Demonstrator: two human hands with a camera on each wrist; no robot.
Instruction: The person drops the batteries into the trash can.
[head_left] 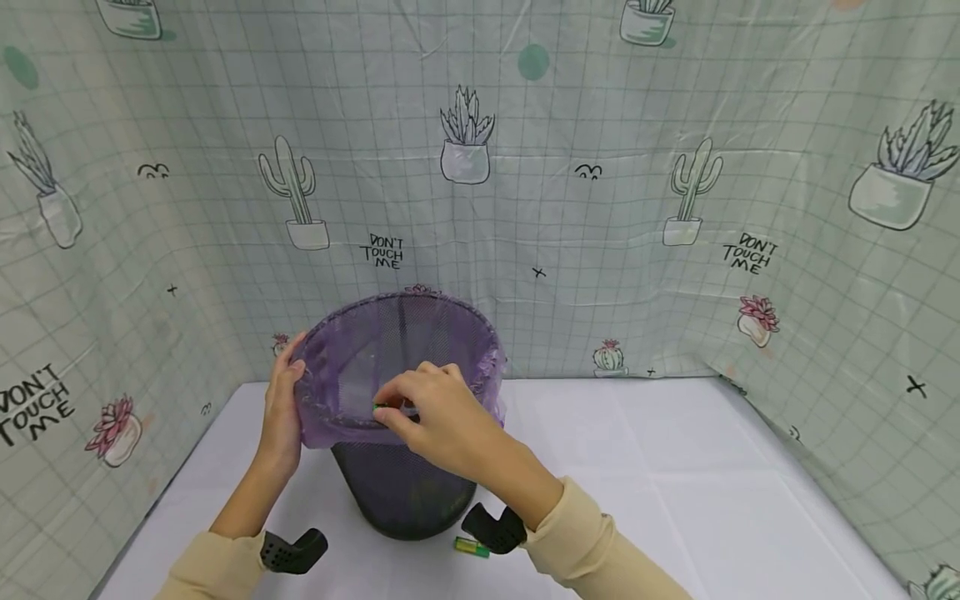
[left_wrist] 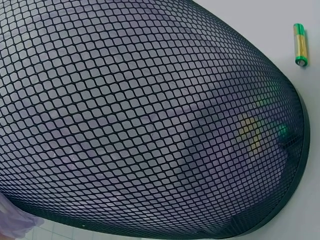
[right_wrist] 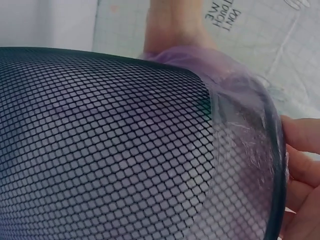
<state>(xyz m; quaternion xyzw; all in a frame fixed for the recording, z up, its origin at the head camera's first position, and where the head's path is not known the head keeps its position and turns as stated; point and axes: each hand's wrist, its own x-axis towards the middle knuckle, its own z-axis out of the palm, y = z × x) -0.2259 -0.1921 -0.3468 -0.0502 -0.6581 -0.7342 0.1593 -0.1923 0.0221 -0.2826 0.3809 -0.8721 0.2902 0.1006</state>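
Observation:
A black mesh wastebasket (head_left: 408, 492), lined with a purple plastic bag (head_left: 341, 433) folded over its rim, stands on the table. At its left side my left hand (head_left: 281, 408) grips the bag-covered rim, thumb at the edge. My right hand (head_left: 442, 412) is over the near part of the opening, pinching a small battery (head_left: 380, 407) between thumb and fingertips; only its green end shows. Beside the basket's base lies another green and gold battery (head_left: 472, 547), also clear in the left wrist view (left_wrist: 300, 45). Blurred yellow and green shapes (left_wrist: 250, 132) show through the mesh near the bottom.
A white cloth covers the table (head_left: 637, 500). Behind and on both sides hangs a grid-patterned curtain (head_left: 525, 208) printed with cacti. Each wrist wears a black camera mount, one on the left (head_left: 294, 552) and one on the right (head_left: 495, 529).

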